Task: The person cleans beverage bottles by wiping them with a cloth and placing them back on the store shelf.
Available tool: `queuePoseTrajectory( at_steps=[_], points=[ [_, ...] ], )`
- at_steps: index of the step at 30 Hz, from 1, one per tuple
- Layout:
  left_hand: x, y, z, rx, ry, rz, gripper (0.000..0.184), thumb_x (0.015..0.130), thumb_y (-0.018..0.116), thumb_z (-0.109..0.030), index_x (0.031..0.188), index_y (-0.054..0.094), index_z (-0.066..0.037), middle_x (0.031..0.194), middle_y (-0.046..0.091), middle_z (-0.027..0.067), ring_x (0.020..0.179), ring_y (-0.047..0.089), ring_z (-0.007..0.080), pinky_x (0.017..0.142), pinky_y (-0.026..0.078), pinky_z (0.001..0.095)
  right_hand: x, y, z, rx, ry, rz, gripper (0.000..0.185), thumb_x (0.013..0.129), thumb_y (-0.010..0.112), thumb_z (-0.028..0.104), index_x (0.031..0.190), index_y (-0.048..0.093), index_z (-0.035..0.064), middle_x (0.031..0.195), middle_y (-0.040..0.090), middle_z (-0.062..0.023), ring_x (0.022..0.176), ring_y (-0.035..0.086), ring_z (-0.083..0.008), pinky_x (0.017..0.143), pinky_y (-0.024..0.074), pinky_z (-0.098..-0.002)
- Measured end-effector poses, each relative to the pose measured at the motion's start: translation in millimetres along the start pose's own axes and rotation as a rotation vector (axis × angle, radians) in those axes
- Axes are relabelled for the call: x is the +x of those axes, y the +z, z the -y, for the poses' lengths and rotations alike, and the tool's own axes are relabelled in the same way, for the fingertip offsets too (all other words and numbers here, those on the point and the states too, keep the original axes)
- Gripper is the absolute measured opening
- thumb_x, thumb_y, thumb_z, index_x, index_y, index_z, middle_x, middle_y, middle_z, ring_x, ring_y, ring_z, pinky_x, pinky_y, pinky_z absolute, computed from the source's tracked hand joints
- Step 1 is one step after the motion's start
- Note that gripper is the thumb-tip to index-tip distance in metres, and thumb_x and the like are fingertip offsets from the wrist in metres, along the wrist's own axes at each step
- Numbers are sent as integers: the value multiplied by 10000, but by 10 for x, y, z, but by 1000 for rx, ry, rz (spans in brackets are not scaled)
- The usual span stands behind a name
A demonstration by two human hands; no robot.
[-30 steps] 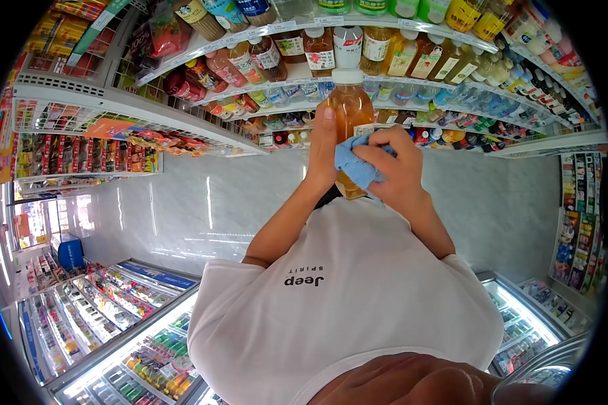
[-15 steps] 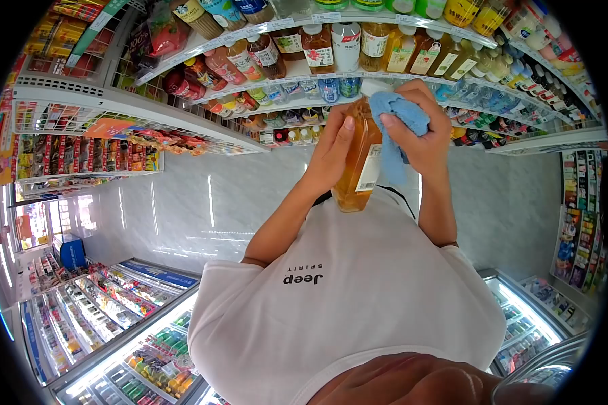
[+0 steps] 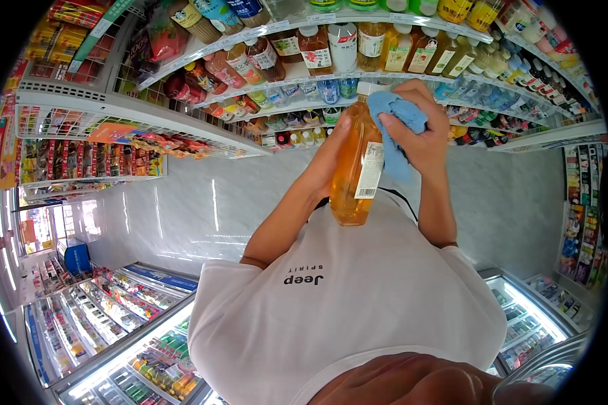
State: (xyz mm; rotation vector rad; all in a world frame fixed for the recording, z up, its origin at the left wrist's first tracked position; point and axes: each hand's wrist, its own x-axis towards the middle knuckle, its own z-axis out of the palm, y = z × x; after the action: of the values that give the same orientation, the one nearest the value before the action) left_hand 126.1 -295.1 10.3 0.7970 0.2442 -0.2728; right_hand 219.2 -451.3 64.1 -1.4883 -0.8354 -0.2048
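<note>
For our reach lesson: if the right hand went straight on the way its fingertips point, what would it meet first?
Past its blue cloth, the right hand would probably meet the amber bottle near its neck; depth is unclear.

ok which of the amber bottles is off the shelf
The amber bottle in the left hand, its barcode label showing and the blue cloth at its neck; the similar bottles ahead stand on the shelf.

Before drink shelves [image 3: 355, 17], the left hand [image 3: 331, 152] is gripping an amber bottle [image 3: 352, 182] while the right hand [image 3: 425, 135] is holding a blue cloth [image 3: 396, 115] by its neck.
</note>
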Motion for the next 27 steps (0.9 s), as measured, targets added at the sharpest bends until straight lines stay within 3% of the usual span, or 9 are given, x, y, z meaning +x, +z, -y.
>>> queuePoseTrajectory(
  at_steps=[3,6,7,10,13,20,23,27],
  points=[
    [14,15,-40,-15,-65,7,615,1017,383,-600,1428,412,-144,1247,626,99,1029,681,229,764,624,498,4,15,87,-143,21,32,248,774,803,110,966,703,-11,924,624,-83,827,608,-183,708,479,-292],
    [-43,215,-122,-128,-58,110,605,1013,472,-553,1455,380,-150,1287,564,79,1047,639,225,811,574,351,15,-19,143,-260,12,68,256,771,803,106,975,698,-7,925,620,-86,807,613,-198,699,482,-302],
    [-19,194,-115,-97,11,157,591,1019,504,-508,1444,393,-113,1278,562,83,1066,629,210,837,564,339,12,-27,151,-289,7,87,262,770,803,100,980,693,-9,927,618,-89,800,614,-203,698,481,-303],
    [66,186,-70,239,176,-41,563,1028,525,-456,1428,405,-79,1277,554,85,1073,611,184,849,550,318,0,-15,154,-429,-29,72,268,760,812,111,971,694,-5,932,618,-90,784,615,-215,691,483,-310],
    [37,112,-81,319,223,-55,565,1043,506,-404,1477,364,-70,1290,551,78,1162,554,162,974,483,326,1,62,217,-579,-28,47,274,748,822,150,957,707,17,915,624,-84,802,629,-244,691,506,-322],
    [-177,-27,-173,121,257,76,660,1042,432,-449,1574,234,-112,1506,420,73,1387,413,205,1098,404,362,-30,205,177,-268,-71,-76,302,725,842,114,962,693,0,921,614,-96,797,606,-209,696,489,-306],
    [-226,-190,-116,-3,113,100,726,1022,467,-472,1597,167,-144,1582,313,70,1438,344,218,1133,370,386,-24,275,217,-242,-138,-65,302,725,841,96,967,690,-5,925,612,-102,799,601,-204,700,484,-301],
    [-361,-71,-216,-56,185,207,802,992,505,-515,1606,133,-159,1609,253,82,1469,288,244,1185,278,406,-8,266,169,-176,-115,-20,279,740,805,49,980,676,-10,951,616,-106,835,595,-197,736,472,-299]
  ],
)
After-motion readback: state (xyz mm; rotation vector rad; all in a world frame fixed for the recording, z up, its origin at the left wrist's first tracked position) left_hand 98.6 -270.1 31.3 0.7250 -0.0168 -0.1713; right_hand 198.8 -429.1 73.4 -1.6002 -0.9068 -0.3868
